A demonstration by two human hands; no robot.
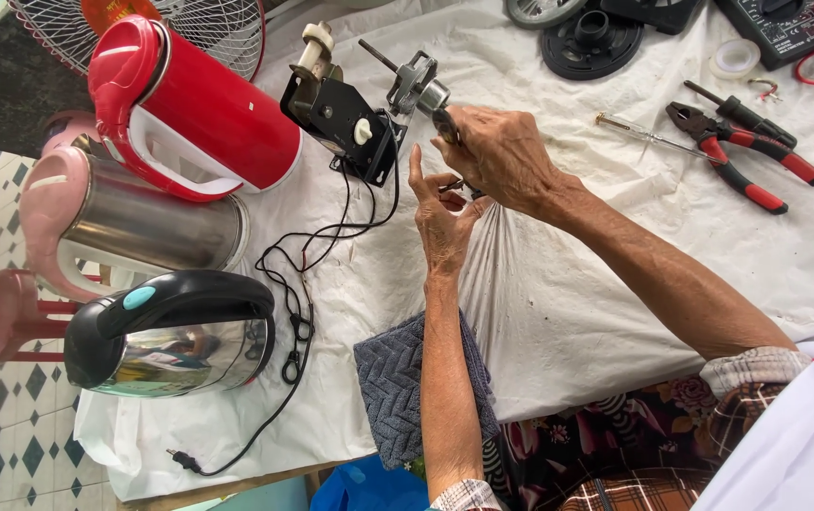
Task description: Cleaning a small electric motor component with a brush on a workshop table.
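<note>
Both hands mid-table: right hand (501, 156) clamped on dark tool handle (445, 125), left hand (442, 222) fingers pinching small stiff metal part (454, 185), probably light, slippery.

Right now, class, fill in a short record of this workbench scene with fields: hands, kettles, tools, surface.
hands: right hand grips a small dark-handled tool; left hand pinches a small part, too small to tell
nearby: black motor unit with a black cord
kettles: red kettle, pink and steel kettle, black and steel kettle, all lying on their sides
tools: red-handled pliers, screwdriver
surface: white cloth; grey towel under the left forearm
</note>
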